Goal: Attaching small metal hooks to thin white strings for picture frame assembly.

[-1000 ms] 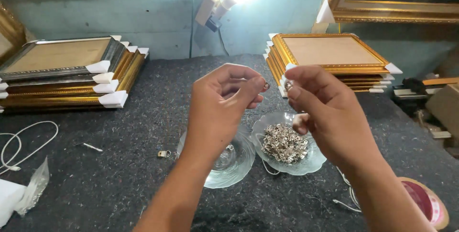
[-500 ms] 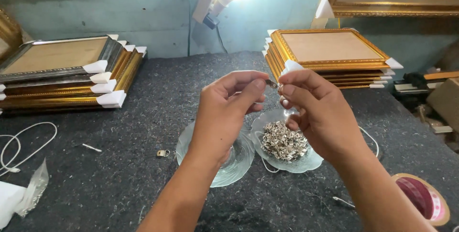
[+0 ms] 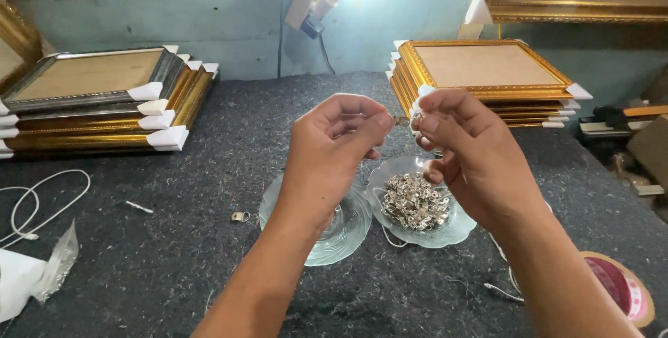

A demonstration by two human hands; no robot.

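Observation:
My left hand (image 3: 334, 150) and my right hand (image 3: 466, 150) meet in mid-air above two glass dishes. Between their fingertips they pinch a small metal hanger clip (image 3: 402, 121). Below the right hand, a clear glass dish (image 3: 459, 230) holds a heap of several small silver metal clips (image 3: 415, 201). Under the left wrist sits a second clear glass dish (image 3: 341, 237), and what it holds is hidden by my arm. One loose metal clip (image 3: 240, 217) lies on the dark felt to the left of that dish.
A stack of gold and silver picture frames (image 3: 97, 98) with white corner guards sits at the back left, another gold stack (image 3: 487, 77) at the back right. A white cable (image 3: 42, 202) and plastic bag (image 3: 42, 275) lie left; a tape roll (image 3: 619, 286) lies right.
Both hands have shifted slightly lower and closer together, their fingertips now meeting on the small clip; the dishes and frames have not moved.

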